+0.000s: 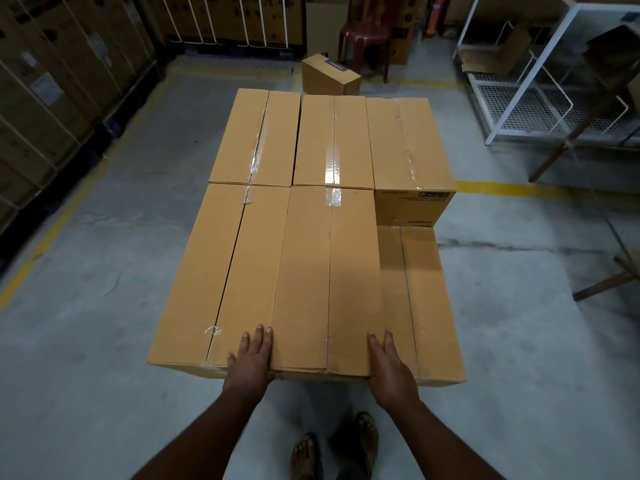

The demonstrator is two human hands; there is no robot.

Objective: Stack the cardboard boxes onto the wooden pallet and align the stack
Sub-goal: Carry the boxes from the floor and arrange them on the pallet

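Both hands grip the near end of a long tan cardboard box (329, 271) taped along its top seam: the left hand (250, 358) flat against its 7 o'clock corner, the right hand (389, 362) against its 5 o'clock corner, fingers straight and together. It lies in the top layer of the brown cardboard stack (311, 140); a lower box (426, 299) shows at 3 o'clock. The pallet is hidden. A small loose carton (329, 76) sits on the grey concrete floor (86, 341) at 12 o'clock
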